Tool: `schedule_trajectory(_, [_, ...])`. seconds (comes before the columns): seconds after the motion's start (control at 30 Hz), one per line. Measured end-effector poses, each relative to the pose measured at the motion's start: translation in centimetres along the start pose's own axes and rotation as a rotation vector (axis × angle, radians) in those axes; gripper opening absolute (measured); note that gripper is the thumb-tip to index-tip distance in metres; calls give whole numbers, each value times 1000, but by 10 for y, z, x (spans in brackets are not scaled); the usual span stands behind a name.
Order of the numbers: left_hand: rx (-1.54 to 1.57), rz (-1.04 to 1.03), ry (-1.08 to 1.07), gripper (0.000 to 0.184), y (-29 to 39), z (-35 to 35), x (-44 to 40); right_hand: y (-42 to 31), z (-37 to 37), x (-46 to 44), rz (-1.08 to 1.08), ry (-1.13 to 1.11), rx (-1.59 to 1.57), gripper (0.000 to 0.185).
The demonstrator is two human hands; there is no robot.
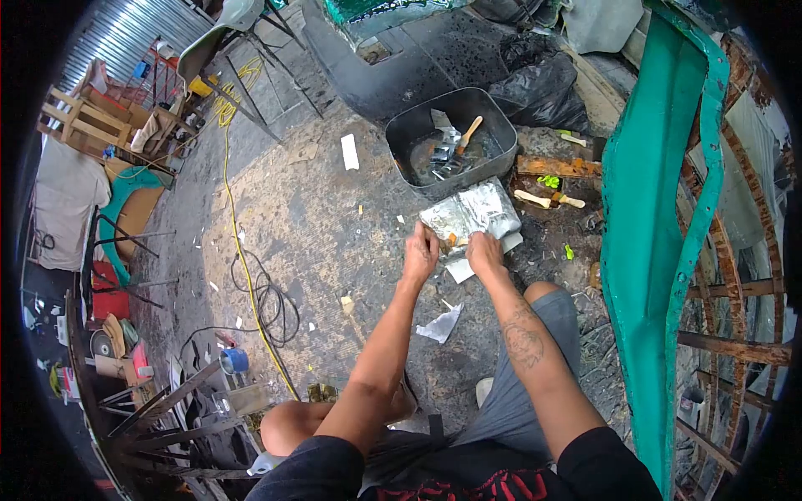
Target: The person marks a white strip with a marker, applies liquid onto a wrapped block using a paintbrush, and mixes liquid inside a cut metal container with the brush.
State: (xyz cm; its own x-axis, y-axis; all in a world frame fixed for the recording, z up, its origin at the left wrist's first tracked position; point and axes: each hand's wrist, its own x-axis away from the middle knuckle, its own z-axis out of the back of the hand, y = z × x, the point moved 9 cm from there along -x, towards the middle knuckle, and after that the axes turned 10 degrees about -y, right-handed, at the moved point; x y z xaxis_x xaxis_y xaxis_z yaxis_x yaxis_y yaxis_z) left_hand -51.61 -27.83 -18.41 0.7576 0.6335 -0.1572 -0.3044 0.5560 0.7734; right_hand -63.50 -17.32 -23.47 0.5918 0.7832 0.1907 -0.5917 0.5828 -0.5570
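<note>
A crumpled silver, foil-like package (493, 204) lies on the floor in front of me, with white sheets (460, 270) under its near side. My left hand (420, 253) is closed at the package's near left corner, fingers curled. At its near edge my right hand (484, 252) is closed too, pinching the silver material. Between the hands a small orange-brown patch (453, 240) shows; I cannot make out what it is. Just beyond stands a black tub (399, 164) holding a wooden-handled brush (470, 134) and dark and silver scraps.
Wooden-handled brushes (532, 199) lie right of the package. A long green panel (647, 209) stands close on my right, beside a rusty metal frame (739, 326). A yellow cord (236, 242) and a black cable (280, 309) run along the floor at left.
</note>
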Motion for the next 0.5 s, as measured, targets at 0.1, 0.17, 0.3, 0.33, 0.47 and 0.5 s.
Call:
schedule_trajectory(0.1, [-24, 16, -45, 10, -3, 4, -4, 0, 2, 1, 7, -17, -20, 23])
schedule_trajectory(0.17, [30, -26, -41, 12, 9, 3, -3, -3, 6, 0, 13, -30, -46, 22])
schedule_trajectory(0.3, [39, 40, 18, 10, -2, -5, 6, -1, 5, 4, -38, -95, -42, 20])
schedule_trajectory(0.33, [38, 117, 23, 10, -9, 0, 6, -1, 5, 4, -49, -89, -29, 20])
schedule_trajectory(0.47, [69, 21, 75, 9, 6, -3, 11, 1, 3, 3, -61, -72, -68, 23])
schedule_trajectory(0.5, [-4, 8, 73, 9, 10, -7, 16, 0, 2, 5, -61, -73, -72, 23])
